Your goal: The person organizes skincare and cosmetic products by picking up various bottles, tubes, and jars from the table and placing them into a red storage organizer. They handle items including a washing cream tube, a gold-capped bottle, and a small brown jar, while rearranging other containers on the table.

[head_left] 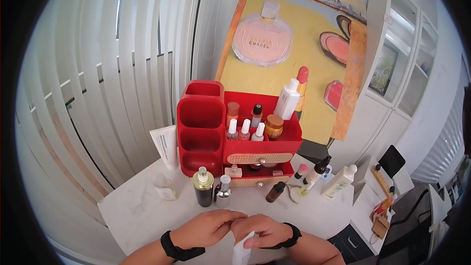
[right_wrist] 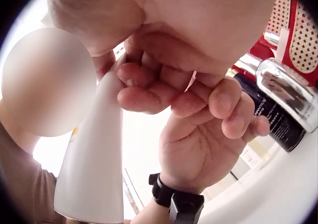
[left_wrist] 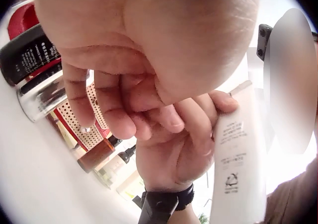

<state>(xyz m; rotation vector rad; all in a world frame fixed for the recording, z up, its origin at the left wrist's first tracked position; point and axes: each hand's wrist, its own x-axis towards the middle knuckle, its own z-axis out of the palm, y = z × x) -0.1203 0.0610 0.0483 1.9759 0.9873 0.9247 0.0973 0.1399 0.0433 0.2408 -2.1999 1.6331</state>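
Observation:
A white squeeze tube (head_left: 242, 250) with small print and a flat crimped end is pinched by my right hand (head_left: 262, 231), thumb on its face. In the left wrist view the tube (left_wrist: 238, 159) points its crimped end up, at that thumb. My left hand (head_left: 208, 228) reaches across to the right hand, and its loosely bent fingers meet the right hand's fingers. The right wrist view has the left hand (right_wrist: 201, 144) palm-side on, beyond the tube's side. Both hands are low, over the front of the white table (head_left: 147, 216).
Behind the hands stands a red cosmetics organizer (head_left: 201, 132) with bottles and drawers. A dark bottle with a gold collar (head_left: 203, 189), a silver bottle (head_left: 223, 191) and a brown bottle (head_left: 275, 192) stand before it. Another white tube (head_left: 166, 145) is at left, a white-capped bottle (head_left: 339, 181) at right.

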